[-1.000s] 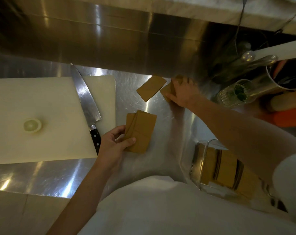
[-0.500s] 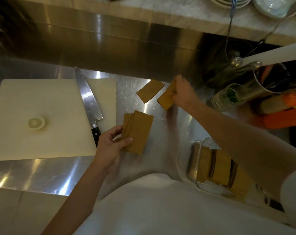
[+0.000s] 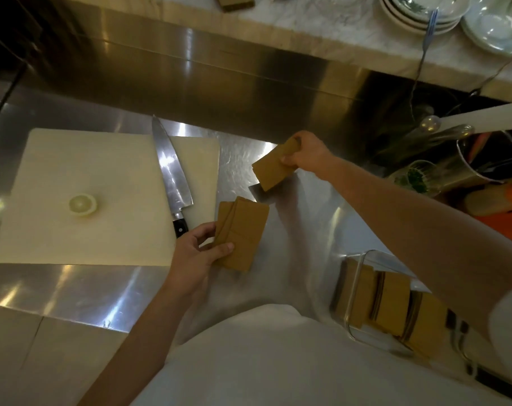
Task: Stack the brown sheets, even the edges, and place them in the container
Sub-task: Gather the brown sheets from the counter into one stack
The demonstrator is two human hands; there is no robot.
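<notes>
My left hand grips a fanned, uneven stack of brown sheets at its lower left corner, just above the steel counter. My right hand holds more brown sheets lifted above the counter, a little beyond and to the right of the stack. A clear glass container sits at the lower right, partly under my right forearm, with several brown sheets standing on edge inside it.
A white cutting board lies to the left with a chef's knife across its right side and a lemon half. A glass with herbs, a metal utensil pot and stacked plates are at the right and back.
My right hand gathered the loose sheets from the counter's back, lifted them, and moved them nearer the stack in my left hand. The camera view tilted upward.
</notes>
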